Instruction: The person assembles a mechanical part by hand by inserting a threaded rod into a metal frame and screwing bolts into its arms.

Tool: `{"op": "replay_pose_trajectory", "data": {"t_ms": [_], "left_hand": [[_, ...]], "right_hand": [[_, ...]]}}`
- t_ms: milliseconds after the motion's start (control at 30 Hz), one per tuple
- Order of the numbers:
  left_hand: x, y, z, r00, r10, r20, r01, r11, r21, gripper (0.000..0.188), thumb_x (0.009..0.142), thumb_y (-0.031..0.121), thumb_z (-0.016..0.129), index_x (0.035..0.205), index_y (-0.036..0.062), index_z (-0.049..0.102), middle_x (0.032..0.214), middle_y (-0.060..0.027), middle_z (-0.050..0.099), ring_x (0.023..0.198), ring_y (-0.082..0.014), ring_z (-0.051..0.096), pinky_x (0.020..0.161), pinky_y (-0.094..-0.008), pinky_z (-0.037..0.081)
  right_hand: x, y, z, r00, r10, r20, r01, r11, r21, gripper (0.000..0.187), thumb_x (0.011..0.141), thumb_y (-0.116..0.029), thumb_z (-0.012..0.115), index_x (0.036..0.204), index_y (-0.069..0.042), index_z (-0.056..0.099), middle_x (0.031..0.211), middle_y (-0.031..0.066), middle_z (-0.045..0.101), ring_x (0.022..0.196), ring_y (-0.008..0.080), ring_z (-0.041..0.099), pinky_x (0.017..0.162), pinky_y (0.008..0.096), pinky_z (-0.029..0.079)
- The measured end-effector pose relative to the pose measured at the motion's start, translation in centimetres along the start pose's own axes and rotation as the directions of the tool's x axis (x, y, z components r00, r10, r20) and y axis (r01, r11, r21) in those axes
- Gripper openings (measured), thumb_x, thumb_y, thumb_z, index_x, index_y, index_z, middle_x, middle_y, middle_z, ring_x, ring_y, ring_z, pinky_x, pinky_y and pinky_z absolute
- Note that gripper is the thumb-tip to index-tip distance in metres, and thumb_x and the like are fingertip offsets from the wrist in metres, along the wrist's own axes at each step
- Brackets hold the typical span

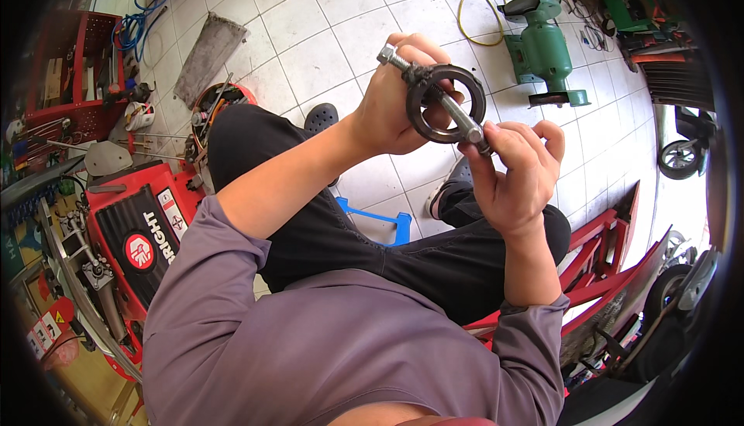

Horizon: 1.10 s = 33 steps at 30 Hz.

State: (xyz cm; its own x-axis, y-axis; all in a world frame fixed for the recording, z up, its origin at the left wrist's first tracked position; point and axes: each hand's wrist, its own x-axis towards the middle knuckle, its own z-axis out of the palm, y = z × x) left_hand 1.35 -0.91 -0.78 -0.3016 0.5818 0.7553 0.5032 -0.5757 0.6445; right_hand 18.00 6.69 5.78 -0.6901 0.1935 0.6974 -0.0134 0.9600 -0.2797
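Observation:
Above my lap, both hands are on a dark metal ring. My left hand is closed round the ring's left side, with some fingers behind it. At the ring's upper left, a hex-headed bolt sticks outward from a rough dark lump. A thick bright steel rod lies slantwise across the ring's lower right and passes beyond its rim. My right hand pinches the rod's lower end between thumb and fingertips. What holds the rod to the ring cannot be made out.
A green bench grinder stands on the tiled floor ahead right. Beneath my lap is a blue plastic stool. A red tub of tools, a flat grey plate and a red machine lie left. Red metal frames stand right.

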Motion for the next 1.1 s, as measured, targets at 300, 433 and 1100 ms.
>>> {"op": "replay_pose_trajectory", "data": {"t_ms": [300, 433, 1100], "left_hand": [[-0.2, 0.1, -0.1, 1.000, -0.024, -0.001, 0.024, 1.000, 0.001, 0.026, 0.081, 0.019, 0.065, 0.097, 0.0096, 0.049, 0.085, -0.0008, 0.061, 0.081, -0.0182, 0.057, 0.078, -0.0345, 0.037], [-0.5, 0.7, 0.3, 0.995, -0.050, 0.088, 0.048, 0.999, 0.023, 0.025, 0.088, 0.016, 0.062, 0.103, 0.0056, 0.045, 0.099, -0.0110, 0.052, 0.077, -0.0129, 0.055, 0.060, -0.0251, 0.048], [3.1, 3.3, -1.1, 0.870, -0.396, 0.295, 0.353, 0.916, 0.190, 0.035, 0.101, 0.026, 0.038, 0.077, 0.0049, 0.051, 0.062, -0.0063, 0.049, 0.057, -0.0249, 0.044, 0.063, -0.0331, 0.036]], "right_hand": [[0.0, -0.3, -0.3, 0.986, 0.092, 0.142, -0.100, 0.994, 0.046, 0.043, 0.072, -0.026, 0.080, 0.101, -0.006, 0.055, 0.067, -0.0007, 0.059, 0.058, 0.0161, 0.056, 0.066, 0.0322, 0.034], [-0.4, -0.1, 0.9, 0.970, 0.241, -0.026, -0.224, 0.933, 0.281, 0.076, 0.060, -0.033, 0.088, 0.118, -0.003, 0.050, 0.098, 0.0071, 0.061, 0.081, 0.0214, 0.061, 0.079, 0.0337, 0.040], [-0.9, 2.1, 1.8, 0.929, 0.358, -0.088, -0.288, 0.854, 0.434, 0.060, 0.059, -0.006, 0.081, 0.113, 0.002, 0.056, 0.102, 0.0123, 0.066, 0.089, 0.0203, 0.067, 0.079, 0.0285, 0.054]]}}
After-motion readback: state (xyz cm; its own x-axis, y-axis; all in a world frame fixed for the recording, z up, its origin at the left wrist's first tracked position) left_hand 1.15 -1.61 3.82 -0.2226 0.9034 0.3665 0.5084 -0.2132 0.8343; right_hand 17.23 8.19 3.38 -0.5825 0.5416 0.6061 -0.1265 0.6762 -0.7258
